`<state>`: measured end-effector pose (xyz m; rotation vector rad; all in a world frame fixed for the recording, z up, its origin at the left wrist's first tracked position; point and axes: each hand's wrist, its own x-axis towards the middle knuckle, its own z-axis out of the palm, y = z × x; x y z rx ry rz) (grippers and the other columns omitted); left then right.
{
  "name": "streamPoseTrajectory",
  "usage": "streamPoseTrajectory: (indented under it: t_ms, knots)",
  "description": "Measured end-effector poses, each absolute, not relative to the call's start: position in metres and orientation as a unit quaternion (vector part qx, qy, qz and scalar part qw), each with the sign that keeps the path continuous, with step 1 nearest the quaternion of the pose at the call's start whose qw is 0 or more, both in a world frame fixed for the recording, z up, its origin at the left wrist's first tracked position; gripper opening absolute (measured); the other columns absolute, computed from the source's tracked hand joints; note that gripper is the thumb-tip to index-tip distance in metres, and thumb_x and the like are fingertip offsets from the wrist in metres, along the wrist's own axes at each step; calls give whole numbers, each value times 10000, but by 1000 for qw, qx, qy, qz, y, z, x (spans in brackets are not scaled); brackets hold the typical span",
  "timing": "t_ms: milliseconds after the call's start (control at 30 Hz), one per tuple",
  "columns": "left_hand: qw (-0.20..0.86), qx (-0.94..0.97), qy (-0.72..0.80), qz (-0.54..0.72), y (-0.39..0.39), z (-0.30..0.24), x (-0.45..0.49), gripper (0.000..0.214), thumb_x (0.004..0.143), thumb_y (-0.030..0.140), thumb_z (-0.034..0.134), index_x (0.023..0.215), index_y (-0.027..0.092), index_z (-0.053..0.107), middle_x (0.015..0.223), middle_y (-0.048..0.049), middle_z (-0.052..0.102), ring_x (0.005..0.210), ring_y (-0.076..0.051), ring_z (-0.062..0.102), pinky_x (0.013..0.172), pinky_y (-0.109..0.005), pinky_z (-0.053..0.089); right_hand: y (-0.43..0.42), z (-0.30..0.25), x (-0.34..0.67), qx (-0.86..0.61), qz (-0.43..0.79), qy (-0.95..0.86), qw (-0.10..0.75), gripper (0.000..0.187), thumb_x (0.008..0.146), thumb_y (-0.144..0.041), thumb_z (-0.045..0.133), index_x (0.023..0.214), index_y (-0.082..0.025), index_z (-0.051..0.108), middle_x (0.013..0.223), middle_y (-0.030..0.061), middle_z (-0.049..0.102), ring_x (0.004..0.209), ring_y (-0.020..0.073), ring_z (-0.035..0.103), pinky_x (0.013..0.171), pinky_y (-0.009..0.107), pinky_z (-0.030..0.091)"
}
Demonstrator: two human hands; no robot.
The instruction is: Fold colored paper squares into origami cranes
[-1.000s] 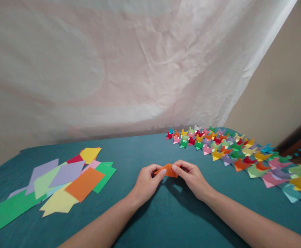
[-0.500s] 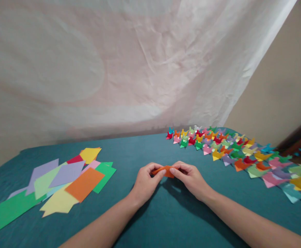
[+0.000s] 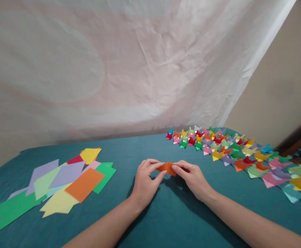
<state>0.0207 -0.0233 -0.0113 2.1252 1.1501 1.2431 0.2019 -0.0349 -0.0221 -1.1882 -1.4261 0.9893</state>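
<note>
Left hand [image 3: 145, 179] and right hand [image 3: 192, 178] each pinch an end of the small folded orange paper [image 3: 167, 168], which I log as narrower than a second ago, left fingers arched looser.

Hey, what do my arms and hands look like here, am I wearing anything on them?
Nothing worn shows. The left forearm and right forearm are bare as far as the picture's lower edge, with no sleeves in view. The left hand and right hand have no gloves, and no ring, watch or bracelet is visible.
</note>
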Motion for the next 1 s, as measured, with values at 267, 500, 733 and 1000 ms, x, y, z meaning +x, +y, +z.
streamPoseTrajectory:
  t_ms: [267,500,733,1000]
  knots:
    - [212,776,419,420,-25,-12,21,222,798,240,633,1014,265,676,976,-33,619,948,-193,542,873,-342,420,-36,-23,201,-484,406,-599,492,262,811,-398,588,874,-181,721,788,25,605,709,141,524,616,245,396]
    - [199,789,415,407,-26,-12,21,229,812,249,616,1032,283,671,976,-38,626,946,-202,543,858,-348,417,-36,-24,201,-478,391,-619,486,269,822,-403,568,902,-185,702,807,29,628,723,151,549,638,254,427]
    - [170,810,402,392,-31,-10,24,279,794,254,645,1070,296,650,1002,-30,631,964,-209,539,859,-358,393,-37,-25,199,-477,418,-597,491,281,825,-417,561,918,-171,659,828,32,656,714,152,559,650,256,451]
    - [185,797,406,407,-33,-9,24,261,772,322,676,1028,278,662,999,-22,651,946,-199,562,857,-341,394,-37,-26,199,-457,365,-651,483,231,856,-346,541,954,-216,704,885,46,646,777,173,581,668,272,455]
